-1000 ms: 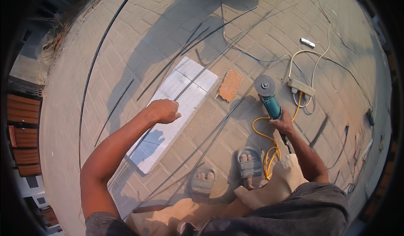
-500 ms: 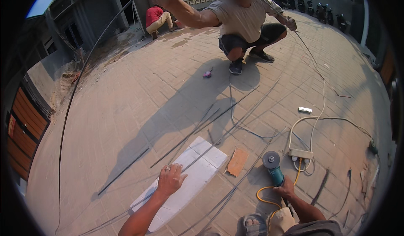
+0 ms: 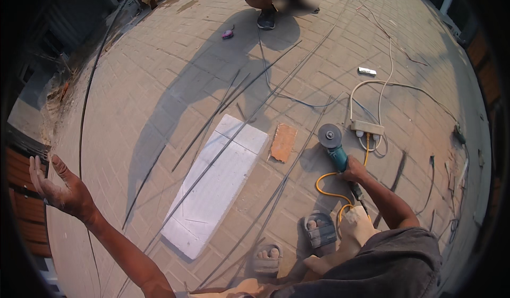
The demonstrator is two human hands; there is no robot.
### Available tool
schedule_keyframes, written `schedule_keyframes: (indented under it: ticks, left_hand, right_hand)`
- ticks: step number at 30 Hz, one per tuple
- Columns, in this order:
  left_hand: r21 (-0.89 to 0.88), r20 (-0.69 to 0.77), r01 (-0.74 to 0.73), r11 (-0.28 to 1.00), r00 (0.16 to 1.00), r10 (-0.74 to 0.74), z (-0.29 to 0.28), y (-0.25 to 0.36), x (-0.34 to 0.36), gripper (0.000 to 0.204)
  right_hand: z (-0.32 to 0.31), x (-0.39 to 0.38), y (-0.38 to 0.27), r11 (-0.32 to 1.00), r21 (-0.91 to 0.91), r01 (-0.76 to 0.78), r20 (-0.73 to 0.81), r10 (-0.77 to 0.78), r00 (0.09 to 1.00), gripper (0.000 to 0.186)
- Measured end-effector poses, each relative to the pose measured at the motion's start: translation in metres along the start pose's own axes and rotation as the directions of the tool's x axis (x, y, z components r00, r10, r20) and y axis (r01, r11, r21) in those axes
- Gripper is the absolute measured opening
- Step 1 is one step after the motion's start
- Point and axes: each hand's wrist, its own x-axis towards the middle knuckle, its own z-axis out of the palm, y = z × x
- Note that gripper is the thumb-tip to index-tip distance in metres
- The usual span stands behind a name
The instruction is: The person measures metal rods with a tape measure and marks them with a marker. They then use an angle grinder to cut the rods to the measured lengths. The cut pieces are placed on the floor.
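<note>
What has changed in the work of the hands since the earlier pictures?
The left hand has let go of the thin rod and moved out leftward, open and empty. The right hand still holds the angle grinder; the rod still lies across the white block.

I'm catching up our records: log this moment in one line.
left hand: open, raised; right hand: holding grinder; white block: rod crosses over it; orange piece: right of block

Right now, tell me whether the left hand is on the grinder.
No, the right hand grips the grinder, while the left hand is open, well away.
</note>
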Motion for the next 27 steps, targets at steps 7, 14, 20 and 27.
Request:
schedule_keyframes:
  ticks: [7,14,20,27]
  left_hand:
    - [-0.473,0.706,0.176,0.863,0.661,0.253,-0.001,0.124,-0.137,0.038]
    - [-0.425,0.783,0.093,0.9,0.537,0.314,0.043,0.144,-0.235,0.045]
    - [-0.269,0.854,0.12,0.956,0.488,0.179,0.066,0.133,-0.281,0.053]
    - [-0.042,0.995,0.191,0.981,0.1,0.023,0.047,0.07,-0.312,0.054]
  right_hand:
    - [-0.087,-0.019,-0.06,0.91,-0.41,0.061,0.074,-0.033,0.997,0.054]
    - [-0.181,-0.007,-0.144,0.948,-0.165,0.272,-0.25,-0.307,0.918,0.049]
    - [-0.171,0.02,-0.146,0.922,-0.233,0.309,-0.204,-0.357,0.912,0.046]
    - [-0.147,0.031,-0.123,0.913,-0.257,0.316,-0.122,-0.355,0.927,0.044]
